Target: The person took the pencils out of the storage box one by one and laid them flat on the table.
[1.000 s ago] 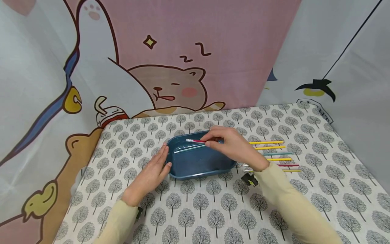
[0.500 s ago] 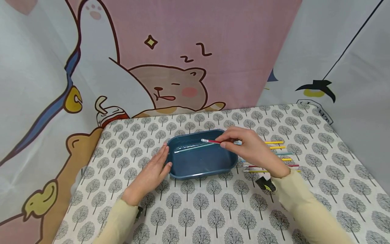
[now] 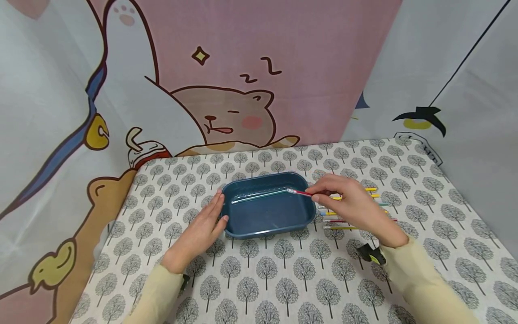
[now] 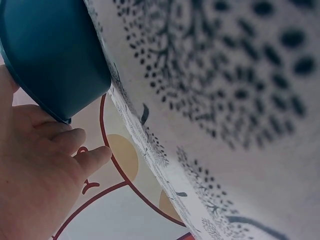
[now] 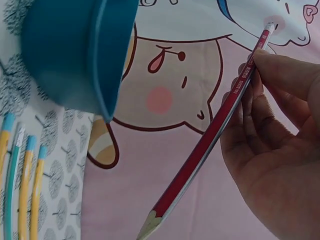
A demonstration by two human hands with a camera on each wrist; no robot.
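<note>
A dark blue rectangular tray [image 3: 267, 218] sits on the tree-print cloth, with a teal pencil [image 3: 259, 196] lying along its far side. My left hand [image 3: 197, 231] rests against the tray's left end, fingers straight at the rim. Between thumb and fingers, my right hand [image 3: 356, 204] pinches a red pencil [image 3: 302, 193] above the tray's right end. In the right wrist view the red pencil [image 5: 200, 145] slants across, its eraser end by the fingertips and its sharpened tip at lower left. The left wrist view has the tray wall [image 4: 55, 55] beside the fingers [image 4: 70, 140].
Right of the tray, several pencils lie side by side, among them a yellow pencil [image 3: 340, 227] at the near end; my right hand partly covers them. A printed curtain [image 3: 315, 67] hangs behind the table. A black wrist device [image 3: 371, 254] hangs at the right sleeve.
My right hand has moved rightward with the red pencil, from above the tray's middle to its right end, uncovering more of the teal pencil. The left hand and tray have not moved.
</note>
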